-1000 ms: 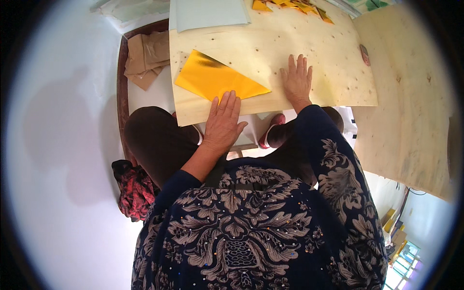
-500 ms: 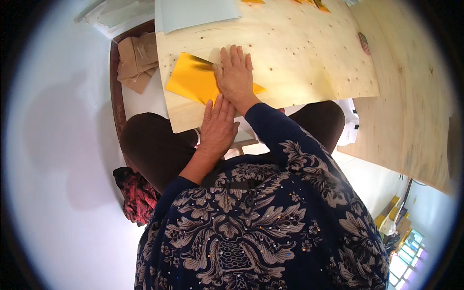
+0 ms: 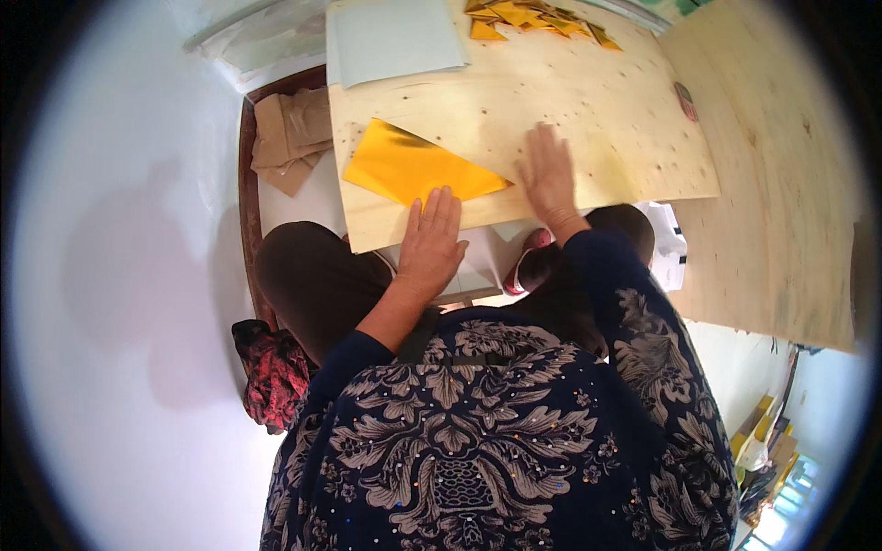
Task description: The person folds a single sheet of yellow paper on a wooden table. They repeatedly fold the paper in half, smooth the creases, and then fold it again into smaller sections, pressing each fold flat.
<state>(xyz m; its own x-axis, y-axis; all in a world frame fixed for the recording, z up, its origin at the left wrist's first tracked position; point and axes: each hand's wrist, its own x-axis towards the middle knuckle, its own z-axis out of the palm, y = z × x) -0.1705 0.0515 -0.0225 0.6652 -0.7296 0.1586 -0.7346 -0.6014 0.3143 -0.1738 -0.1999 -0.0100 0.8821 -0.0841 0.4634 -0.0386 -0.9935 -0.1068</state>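
Note:
A folded sheet of shiny gold paper [image 3: 404,165] lies on the wooden board near its front left edge, tapering to a point on the right. My left hand [image 3: 432,241] rests with its outstretched fingertips on the paper's near edge. Just past the pointed end, my right hand [image 3: 548,174] is off the paper, its fingers extended and slightly blurred. Nothing shows in either palm.
The pale plywood board [image 3: 606,138] spans my lap. Light grey sheets [image 3: 395,41] lie at its far left, folded gold pieces [image 3: 528,16] are heaped at the far edge, and a small red object [image 3: 686,101] sits at right. Brown paper [image 3: 289,138] lies beyond the board's left edge.
My right hand has slid off the gold paper to the right, uncovering its pointed end. My left hand stays on the near edge. The view has shifted, showing more of the far heap.

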